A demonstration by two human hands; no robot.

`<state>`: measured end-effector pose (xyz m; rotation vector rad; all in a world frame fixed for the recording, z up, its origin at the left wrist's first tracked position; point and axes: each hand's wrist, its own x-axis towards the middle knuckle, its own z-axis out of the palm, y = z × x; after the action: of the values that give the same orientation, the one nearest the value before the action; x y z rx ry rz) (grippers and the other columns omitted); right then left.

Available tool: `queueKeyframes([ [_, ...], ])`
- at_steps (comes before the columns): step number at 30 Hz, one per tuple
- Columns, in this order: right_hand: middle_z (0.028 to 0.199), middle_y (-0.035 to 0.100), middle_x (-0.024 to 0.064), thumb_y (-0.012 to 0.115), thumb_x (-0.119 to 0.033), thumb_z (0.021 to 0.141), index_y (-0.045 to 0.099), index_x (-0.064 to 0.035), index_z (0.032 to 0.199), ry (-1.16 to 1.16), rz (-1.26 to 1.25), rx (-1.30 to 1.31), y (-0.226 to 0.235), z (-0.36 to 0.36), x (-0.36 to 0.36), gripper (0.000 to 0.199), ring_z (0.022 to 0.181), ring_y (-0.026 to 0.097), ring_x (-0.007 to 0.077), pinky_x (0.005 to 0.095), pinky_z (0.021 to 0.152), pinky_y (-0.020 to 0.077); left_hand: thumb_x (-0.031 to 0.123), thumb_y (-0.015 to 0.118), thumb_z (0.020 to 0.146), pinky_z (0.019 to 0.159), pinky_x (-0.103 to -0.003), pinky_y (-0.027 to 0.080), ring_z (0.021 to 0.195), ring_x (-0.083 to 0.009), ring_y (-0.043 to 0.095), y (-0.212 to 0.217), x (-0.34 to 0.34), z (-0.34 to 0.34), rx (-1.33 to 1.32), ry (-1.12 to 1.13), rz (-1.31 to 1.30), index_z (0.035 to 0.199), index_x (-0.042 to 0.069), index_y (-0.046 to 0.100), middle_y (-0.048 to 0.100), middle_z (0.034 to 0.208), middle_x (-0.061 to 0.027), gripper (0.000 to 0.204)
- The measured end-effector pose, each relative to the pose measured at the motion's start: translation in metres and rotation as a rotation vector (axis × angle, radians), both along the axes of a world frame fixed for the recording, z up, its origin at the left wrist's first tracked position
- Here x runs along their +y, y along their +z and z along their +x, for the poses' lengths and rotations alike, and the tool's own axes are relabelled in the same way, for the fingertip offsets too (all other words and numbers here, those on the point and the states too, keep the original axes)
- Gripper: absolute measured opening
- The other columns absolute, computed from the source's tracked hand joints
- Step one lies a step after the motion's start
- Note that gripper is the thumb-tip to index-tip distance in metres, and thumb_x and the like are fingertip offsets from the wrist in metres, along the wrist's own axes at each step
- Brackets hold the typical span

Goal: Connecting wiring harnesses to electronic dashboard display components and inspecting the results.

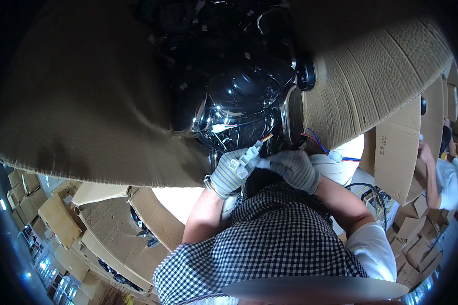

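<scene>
My left hand (227, 175), in a striped knit glove, is closed on a white plastic wire connector (247, 158). Thin coloured wires (265, 138) run from the connector toward the glossy black moulded parts (244, 96) ahead of me. Just to the right, my right hand (298, 172) wears the same kind of glove and is slightly smeared by motion. Its fingers are drawn together at a small whitish piece beside the connector, too blurred to name. Another white connector (219, 128) lies loose against the black parts, beyond my left hand.
Large cardboard flaps rise at the left (91, 112) and right (371, 76) around the black parts. A white connector with red and blue wires (335, 155) hangs right of my right hand. Another person (445, 178) works at far right, near several cardboard boxes (417, 229).
</scene>
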<state>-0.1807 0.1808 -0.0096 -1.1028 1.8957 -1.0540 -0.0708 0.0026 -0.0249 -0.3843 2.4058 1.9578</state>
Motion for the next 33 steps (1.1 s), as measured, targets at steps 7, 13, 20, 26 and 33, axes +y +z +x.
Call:
queueKeyframes([
  [7,0.073,0.062,0.0111,0.056,-0.024,0.085,0.061,-0.0103,0.086,0.107,0.164,0.126,0.009,-0.01,-0.021,0.015,0.068,0.062,0.0301,0.0427,0.062,0.0473,0.004,0.064,0.082,0.078,-0.026,0.055,0.091,-0.0229,0.065,0.002,-0.006,0.003,-0.153,0.017,0.24,0.113,0.005,0.059,0.065,0.11,-0.0091,0.032],
  [13,0.074,0.062,0.0117,0.05,-0.026,0.088,0.06,-0.0107,0.083,0.084,0.197,0.162,0.001,-0.011,-0.022,0.019,0.069,0.061,0.0313,0.0433,0.06,0.0462,0.01,0.059,0.087,0.06,-0.033,0.05,0.072,-0.026,0.063,-0.003,-0.007,-0.001,0.204,-0.062,-0.417,0.098,0.002,0.063,0.065,0.082,-0.0123,0.014],
  [20,0.074,0.063,0.0118,0.048,-0.027,0.089,0.06,-0.0093,0.084,0.112,0.267,0.263,0.002,-0.01,-0.026,0.022,0.07,0.063,0.0307,0.0443,0.058,0.047,0.005,0.057,0.081,0.062,-0.039,0.053,0.078,-0.0324,0.063,-0.013,-0.012,0.005,0.259,-0.247,-0.847,0.102,0.006,0.06,0.06,0.104,-0.0164,0.021],
  [26,0.076,0.062,0.0057,0.054,-0.012,0.078,0.063,-0.0119,0.079,0.107,0.398,0.537,0.006,-0.024,-0.035,0.009,0.071,0.063,0.0247,0.039,0.057,0.0483,0.006,0.055,0.084,0.065,-0.039,0.053,0.081,-0.0309,0.063,-0.01,-0.009,-0.004,0.274,-0.172,-0.764,0.1,0.002,0.059,0.062,0.102,-0.0162,0.018],
  [33,0.08,0.063,0.0064,0.049,-0.006,0.082,0.063,-0.0125,0.086,-0.503,0.337,0.578,0.052,-0.072,-0.03,0.016,0.071,0.064,0.0238,0.0359,0.06,0.0516,0.007,0.064,0.083,0.074,-0.029,0.052,0.084,-0.0177,0.064,0.004,-0.015,0.008,-0.025,0.017,-0.439,0.103,0.007,0.062,0.067,0.095,-0.0071,0.021],
])
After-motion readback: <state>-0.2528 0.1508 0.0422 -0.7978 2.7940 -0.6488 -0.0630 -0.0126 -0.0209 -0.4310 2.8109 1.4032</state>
